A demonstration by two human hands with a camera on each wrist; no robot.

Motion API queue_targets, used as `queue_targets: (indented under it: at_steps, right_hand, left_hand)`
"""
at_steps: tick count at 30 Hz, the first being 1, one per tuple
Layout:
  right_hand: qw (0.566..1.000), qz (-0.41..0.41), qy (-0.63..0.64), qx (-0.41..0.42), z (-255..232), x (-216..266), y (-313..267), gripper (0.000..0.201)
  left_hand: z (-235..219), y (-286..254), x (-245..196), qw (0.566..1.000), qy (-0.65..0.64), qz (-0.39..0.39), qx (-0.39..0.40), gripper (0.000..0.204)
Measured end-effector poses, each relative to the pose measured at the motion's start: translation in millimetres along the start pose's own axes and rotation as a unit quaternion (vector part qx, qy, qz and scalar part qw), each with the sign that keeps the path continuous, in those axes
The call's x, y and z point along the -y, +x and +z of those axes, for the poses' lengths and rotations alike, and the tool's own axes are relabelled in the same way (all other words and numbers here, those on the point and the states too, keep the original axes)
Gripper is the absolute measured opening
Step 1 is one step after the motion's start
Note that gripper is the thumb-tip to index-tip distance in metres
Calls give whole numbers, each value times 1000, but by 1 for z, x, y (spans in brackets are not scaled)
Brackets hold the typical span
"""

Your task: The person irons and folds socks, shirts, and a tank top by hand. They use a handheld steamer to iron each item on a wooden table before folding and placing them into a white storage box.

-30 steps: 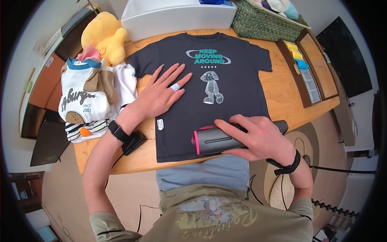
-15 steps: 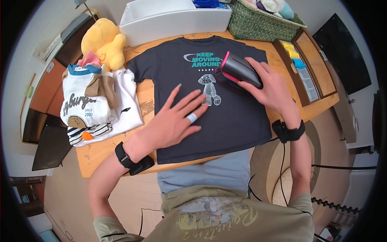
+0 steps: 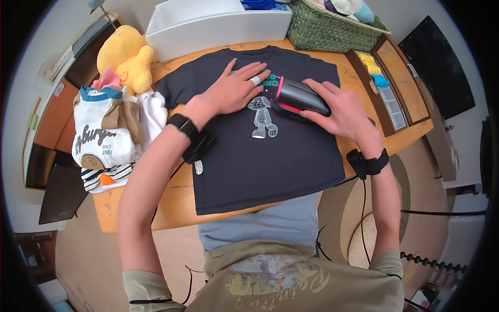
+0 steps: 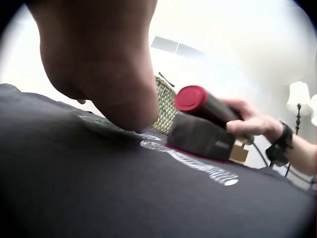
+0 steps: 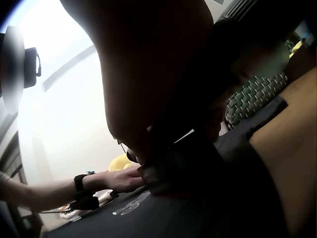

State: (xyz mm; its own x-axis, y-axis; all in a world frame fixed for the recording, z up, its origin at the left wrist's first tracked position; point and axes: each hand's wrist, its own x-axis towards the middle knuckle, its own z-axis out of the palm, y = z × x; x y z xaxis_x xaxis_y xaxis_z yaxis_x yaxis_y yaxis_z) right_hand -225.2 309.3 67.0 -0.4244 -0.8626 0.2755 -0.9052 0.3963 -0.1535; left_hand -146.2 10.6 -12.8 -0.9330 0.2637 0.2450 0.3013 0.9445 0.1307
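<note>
A dark T-shirt point(image 3: 228, 177) lies spread flat on the wooden table, its printed dog figure facing up. My left hand point(image 3: 231, 92) rests on the upper chest, fingers spread over part of the green lettering. My right hand point(image 3: 343, 112) grips a dark handheld iron or steamer with pink trim point(image 3: 301, 99), just right of the print. In the left wrist view the device's base point(image 4: 200, 139) sits on or very near the cloth beside the print. The right wrist view is dark around the device.
Folded clothes point(image 3: 106, 130) and a yellow plush toy point(image 3: 127, 60) are at the table's left. Along the back stand a white bin point(image 3: 218, 31) and a green woven basket point(image 3: 332, 31). An open wooden box point(image 3: 387, 99) lies at the right.
My left hand has slid up the shirt to the lettering. The device in my right hand first went from the lower hem to the upper right, then shifted slightly left and down.
</note>
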Motion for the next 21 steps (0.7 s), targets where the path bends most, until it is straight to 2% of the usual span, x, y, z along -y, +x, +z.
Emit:
queue_targets:
  at_steps: [2,10,11,14,17,21]
  right_hand:
    - [1000,-20,-3,10,-3,4,-3,61]
    - [989,-134,2,58,-9,22,-30,71]
    - [987,-144,8,76,-12,28,-32,64]
    - [979,-193,24,63,-9,38,-45,69]
    - [971,-213,30,104,-12,50,-61,74]
    - [966,-227,30,117,-13,58,-71,75]
  left_hand:
    - [4,11,5,998,28,-6,63,53]
    - [12,13,13,999,26,6,37,52]
    - [12,12,13,999,30,6,34,52]
    - [14,13,13,999,40,7,27,52]
    - [14,12,12,999,40,5,26,52]
    - [14,12,12,999,39,4,25,52]
